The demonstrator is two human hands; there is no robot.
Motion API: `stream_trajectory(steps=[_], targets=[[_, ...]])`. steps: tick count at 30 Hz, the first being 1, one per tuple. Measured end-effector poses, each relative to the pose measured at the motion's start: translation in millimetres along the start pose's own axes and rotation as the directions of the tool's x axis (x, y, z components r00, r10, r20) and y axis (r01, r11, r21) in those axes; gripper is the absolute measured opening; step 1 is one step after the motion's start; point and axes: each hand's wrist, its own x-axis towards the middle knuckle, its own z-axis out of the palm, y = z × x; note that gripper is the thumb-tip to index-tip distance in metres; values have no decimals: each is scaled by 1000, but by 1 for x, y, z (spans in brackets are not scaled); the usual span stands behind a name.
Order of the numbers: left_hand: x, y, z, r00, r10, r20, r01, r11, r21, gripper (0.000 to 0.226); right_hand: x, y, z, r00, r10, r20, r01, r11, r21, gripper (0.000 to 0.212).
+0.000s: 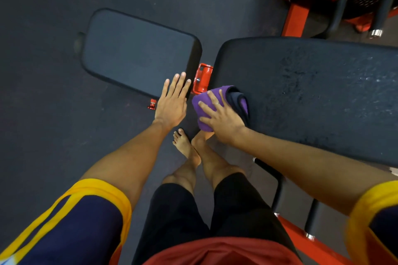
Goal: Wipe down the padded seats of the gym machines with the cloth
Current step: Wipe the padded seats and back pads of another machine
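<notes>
Two hands are out. Your right hand (221, 120) lies spread flat on the purple cloth (203, 104), pressing it onto the near corner of the long pad (312, 92). Your left hand (172, 101), fingers straight, holds nothing at the small seat pad's (137, 51) edge. That cloth looks soft, light and likely to bunch, so keep your palm over its middle.

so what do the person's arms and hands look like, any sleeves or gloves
No gloves: the left hand and right hand are bare. The left sleeve is short, navy with a yellow cuff and yellow stripes; the right sleeve shows the same navy and yellow cuff.
</notes>
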Motion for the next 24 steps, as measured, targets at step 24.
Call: stream_trajectory(steps=[24], targets=[[-7,17,-4,993,-107,49,110,992,-63,70,-76,10,39,988,72,-137,-69,997,22,73]])
